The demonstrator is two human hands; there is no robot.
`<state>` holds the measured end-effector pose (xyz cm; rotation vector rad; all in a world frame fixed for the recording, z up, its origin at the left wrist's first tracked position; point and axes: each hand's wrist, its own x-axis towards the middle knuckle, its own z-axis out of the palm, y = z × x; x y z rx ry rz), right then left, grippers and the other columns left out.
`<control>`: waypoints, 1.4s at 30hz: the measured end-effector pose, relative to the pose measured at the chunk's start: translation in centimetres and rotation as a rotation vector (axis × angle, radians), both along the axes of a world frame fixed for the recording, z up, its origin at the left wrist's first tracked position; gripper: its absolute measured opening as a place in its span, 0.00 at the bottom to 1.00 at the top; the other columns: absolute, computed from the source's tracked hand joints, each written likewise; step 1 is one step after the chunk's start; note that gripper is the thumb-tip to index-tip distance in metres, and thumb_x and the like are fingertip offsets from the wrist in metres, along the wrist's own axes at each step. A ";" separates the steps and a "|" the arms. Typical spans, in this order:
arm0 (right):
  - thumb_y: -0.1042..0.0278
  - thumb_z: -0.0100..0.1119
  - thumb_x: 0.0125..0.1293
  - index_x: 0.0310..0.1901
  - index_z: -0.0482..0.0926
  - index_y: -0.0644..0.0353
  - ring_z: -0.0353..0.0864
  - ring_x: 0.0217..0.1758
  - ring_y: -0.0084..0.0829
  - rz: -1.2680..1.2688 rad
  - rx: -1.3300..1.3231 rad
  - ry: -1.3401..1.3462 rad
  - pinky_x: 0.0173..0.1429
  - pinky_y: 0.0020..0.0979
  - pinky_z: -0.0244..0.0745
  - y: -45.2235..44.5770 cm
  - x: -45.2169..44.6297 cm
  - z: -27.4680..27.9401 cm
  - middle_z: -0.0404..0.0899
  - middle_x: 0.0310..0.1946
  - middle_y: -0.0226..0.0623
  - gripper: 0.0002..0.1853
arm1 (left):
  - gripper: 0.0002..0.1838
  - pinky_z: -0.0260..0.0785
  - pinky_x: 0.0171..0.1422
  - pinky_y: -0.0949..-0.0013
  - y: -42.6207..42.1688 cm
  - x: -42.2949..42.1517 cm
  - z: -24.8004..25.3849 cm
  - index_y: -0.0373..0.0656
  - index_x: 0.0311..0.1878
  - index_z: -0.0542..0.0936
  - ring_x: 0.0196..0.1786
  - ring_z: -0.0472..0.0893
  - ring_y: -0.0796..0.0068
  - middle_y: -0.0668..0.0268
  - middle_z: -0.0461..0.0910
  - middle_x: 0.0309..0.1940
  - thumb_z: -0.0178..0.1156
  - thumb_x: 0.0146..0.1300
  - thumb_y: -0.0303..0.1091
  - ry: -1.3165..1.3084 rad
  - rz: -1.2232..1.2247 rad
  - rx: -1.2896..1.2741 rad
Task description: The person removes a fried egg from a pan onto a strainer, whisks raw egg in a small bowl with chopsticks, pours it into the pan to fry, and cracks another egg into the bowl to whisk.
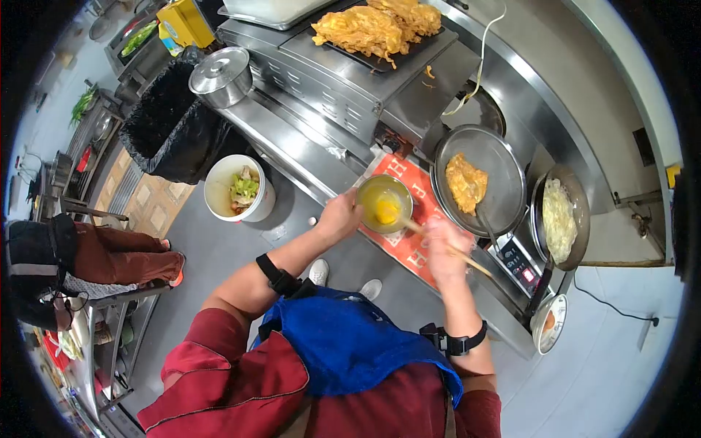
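Observation:
Yellow beaten egg [386, 209] lies in a small metal bowl [363, 191] over a red and white printed sheet [421, 255]. My left hand [341, 216] grips the bowl's left rim. Wooden chopsticks [468, 260] are held in my right hand [446, 248], their tips down in the egg; that hand is blurred by motion. Just right of it, a large round strainer [506, 169] holds a cooked egg piece [465, 182]. Farther right, a frying pan [582, 212] contains a pale yellow-green mass [558, 221].
An induction cooker panel [519, 264] and a small bowl [549, 325] are at the right. A tray of fried food [365, 31] sits on the steel unit. At left are a lidded pot [220, 75], a white bucket [259, 209], a black-lined bin [182, 152] and another person [120, 255].

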<state>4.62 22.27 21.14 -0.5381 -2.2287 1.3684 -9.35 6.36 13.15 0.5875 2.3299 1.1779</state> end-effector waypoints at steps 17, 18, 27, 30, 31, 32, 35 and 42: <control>0.66 0.46 0.63 0.26 0.76 0.64 0.68 0.15 0.16 0.224 -0.016 -0.213 0.19 0.19 0.63 1.0 -2.0 -0.2 0.71 0.14 0.30 0.13 | 0.16 0.68 0.41 0.53 0.6 0.2 1.7 0.37 0.41 0.69 0.35 0.76 0.48 0.47 0.76 0.27 0.50 0.50 0.35 0.056 0.059 -0.111; 0.66 0.46 0.63 0.26 0.76 0.64 0.68 0.15 0.16 0.231 -0.019 -0.212 0.19 0.19 0.63 1.8 -2.0 -0.3 0.71 0.14 0.30 0.13 | 0.16 0.68 0.41 0.53 0.3 0.2 1.7 0.37 0.41 0.69 0.35 0.76 0.48 0.47 0.76 0.27 0.50 0.50 0.35 0.052 0.042 -0.099; 0.65 0.46 0.64 0.24 0.75 0.63 0.64 0.13 0.16 0.171 -0.004 -0.196 0.18 0.19 0.60 3.0 -2.0 0.7 0.69 0.13 0.27 0.14 | 0.15 0.69 0.40 0.52 0.5 0.0 0.9 0.37 0.39 0.70 0.33 0.76 0.48 0.48 0.76 0.26 0.50 0.49 0.34 0.095 0.029 -0.081; 0.64 0.47 0.64 0.25 0.75 0.63 0.63 0.14 0.15 0.021 -0.188 -0.059 0.16 0.19 0.58 2.5 -2.8 -0.2 0.69 0.14 0.26 0.15 | 0.13 0.69 0.38 0.53 0.6 0.3 0.8 0.37 0.36 0.72 0.31 0.77 0.49 0.48 0.76 0.24 0.50 0.49 0.34 0.094 0.049 -0.053; 0.64 0.47 0.64 0.24 0.75 0.64 0.64 0.14 0.15 0.111 -0.170 -0.149 0.17 0.19 0.59 2.2 -2.6 -0.8 0.69 0.13 0.27 0.14 | 0.12 0.69 0.37 0.54 0.7 0.2 0.8 0.37 0.34 0.73 0.30 0.77 0.49 0.49 0.76 0.24 0.50 0.49 0.34 0.108 0.060 -0.041; 0.64 0.48 0.63 0.24 0.74 0.64 0.65 0.15 0.15 0.187 -0.150 -0.242 0.18 0.19 0.60 1.4 -2.4 -0.5 0.69 0.13 0.27 0.14 | 0.15 0.69 0.40 0.54 0.5 -0.2 1.0 0.38 0.40 0.73 0.34 0.77 0.49 0.48 0.76 0.28 0.50 0.49 0.35 0.055 0.007 -0.084; 0.67 0.50 0.62 0.26 0.75 0.64 0.68 0.16 0.16 0.154 -0.019 -0.289 0.19 0.20 0.63 3.2 -1.9 2.0 0.71 0.15 0.28 0.11 | 0.19 0.69 0.42 0.55 0.0 -0.4 0.6 0.39 0.45 0.73 0.36 0.77 0.50 0.46 0.76 0.30 0.52 0.50 0.38 -0.028 -0.030 -0.114; 0.64 0.49 0.62 0.25 0.75 0.64 0.70 0.16 0.17 0.322 0.026 -0.221 0.20 0.20 0.65 2.5 -2.2 1.3 0.72 0.14 0.30 0.14 | 0.16 0.68 0.39 0.53 0.1 -0.6 0.2 0.38 0.40 0.72 0.33 0.76 0.45 0.45 0.75 0.26 0.49 0.47 0.34 -0.018 -0.004 -0.019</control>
